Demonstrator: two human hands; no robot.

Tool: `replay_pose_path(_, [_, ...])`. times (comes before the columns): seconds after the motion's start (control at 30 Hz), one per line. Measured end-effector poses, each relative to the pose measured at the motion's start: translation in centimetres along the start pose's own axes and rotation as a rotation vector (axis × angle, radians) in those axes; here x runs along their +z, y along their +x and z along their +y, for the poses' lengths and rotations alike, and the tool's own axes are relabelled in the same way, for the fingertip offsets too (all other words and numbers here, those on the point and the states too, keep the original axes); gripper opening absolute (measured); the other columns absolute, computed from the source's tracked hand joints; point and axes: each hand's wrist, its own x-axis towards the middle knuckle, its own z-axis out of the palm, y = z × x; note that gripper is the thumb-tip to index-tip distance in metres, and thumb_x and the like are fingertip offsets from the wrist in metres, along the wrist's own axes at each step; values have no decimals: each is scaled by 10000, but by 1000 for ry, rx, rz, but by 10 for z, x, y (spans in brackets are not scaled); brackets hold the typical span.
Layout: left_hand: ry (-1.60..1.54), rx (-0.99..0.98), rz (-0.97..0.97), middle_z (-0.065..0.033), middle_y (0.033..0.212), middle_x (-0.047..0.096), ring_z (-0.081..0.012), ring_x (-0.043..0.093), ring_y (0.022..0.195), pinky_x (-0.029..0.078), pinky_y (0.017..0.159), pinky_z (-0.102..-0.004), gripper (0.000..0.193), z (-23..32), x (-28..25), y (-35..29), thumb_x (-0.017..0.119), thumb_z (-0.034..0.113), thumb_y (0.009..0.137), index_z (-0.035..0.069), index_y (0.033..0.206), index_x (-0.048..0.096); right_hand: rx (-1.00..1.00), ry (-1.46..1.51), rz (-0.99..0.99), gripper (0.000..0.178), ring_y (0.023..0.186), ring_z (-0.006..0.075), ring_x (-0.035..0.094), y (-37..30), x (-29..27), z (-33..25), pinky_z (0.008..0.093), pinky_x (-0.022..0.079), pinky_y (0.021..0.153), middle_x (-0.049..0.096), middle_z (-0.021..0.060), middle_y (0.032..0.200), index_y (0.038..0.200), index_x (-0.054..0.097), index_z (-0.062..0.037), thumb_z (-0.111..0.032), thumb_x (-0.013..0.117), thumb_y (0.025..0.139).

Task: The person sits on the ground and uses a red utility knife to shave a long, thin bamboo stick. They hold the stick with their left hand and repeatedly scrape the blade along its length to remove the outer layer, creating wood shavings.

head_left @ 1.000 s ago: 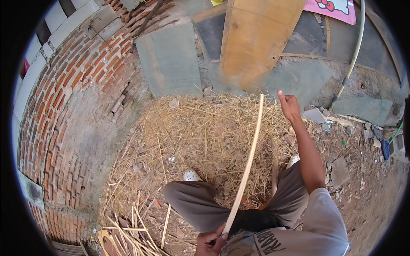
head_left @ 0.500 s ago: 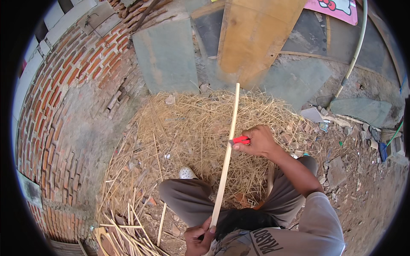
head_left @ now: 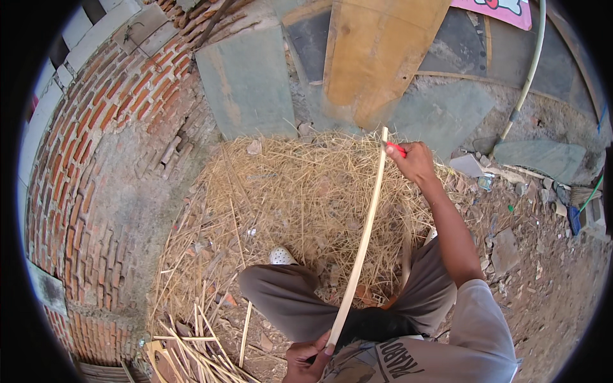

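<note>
A long, pale bamboo strip (head_left: 365, 239) stretches away from my body and bows slightly. Its near end is pinched between the thumb and fingers of my left hand (head_left: 309, 359), close to my waist. Out at the far end, my right hand (head_left: 413, 161) grips a red-handled cutter knife (head_left: 396, 149). The knife touches the strip just below its tip; most of the blade is hidden. My right arm is stretched well forward.
Thin shavings (head_left: 287, 191) cover the ground before my crossed legs. A pile of cut strips (head_left: 198, 354) lies at lower left. A brick wall (head_left: 96, 147) rises on the left; grey panels (head_left: 246, 83) and a brown board (head_left: 383, 57) lean at the back. Rubble (head_left: 504, 249) lies at right.
My right hand has slid the knife away from me along the strip, from its middle to near its far end. The far end has swung to the right.
</note>
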Motion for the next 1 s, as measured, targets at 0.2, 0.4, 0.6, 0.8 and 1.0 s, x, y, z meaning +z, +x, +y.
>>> replay_pose_path(0.2, [-15,-22,-20,2,558,567,-62,536,489,417,443,-223,286,-7,7,-17,604,97,929,76,1210,650,259,221,111,790,467,247,468,33,-15,51,435,414,566,501,110,481,488,462,-27,-732,454,843])
replay_pose_path(0.4, [-153,-59,71,3,694,619,3,392,535,322,474,-184,188,-9,2,7,605,-46,883,-78,1059,664,66,863,-308,581,419,76,314,-31,10,-20,282,275,418,347,-55,492,590,455,-95,-580,537,899])
replay_pose_path(0.6, [-114,-94,27,15,808,661,7,375,587,356,528,-179,184,-44,-7,56,620,-15,895,-60,719,587,305,1185,-458,225,406,56,291,-40,28,-46,240,245,407,351,-58,511,890,573,-20,-231,646,920])
replay_pose_path(0.8, [-14,-51,-160,88,635,444,-1,364,601,337,546,-181,237,-43,-24,140,637,92,921,-4,1137,657,475,1388,-330,206,393,72,324,-12,39,-15,237,252,376,390,-41,509,901,564,-3,-191,648,911])
replay_pose_path(1.0, [115,-50,-306,100,623,428,-4,365,564,339,514,-195,346,-62,-15,194,653,159,922,9,1231,611,524,1499,-219,181,399,80,315,12,34,18,243,256,384,334,-49,504,908,570,-11,-184,619,928])
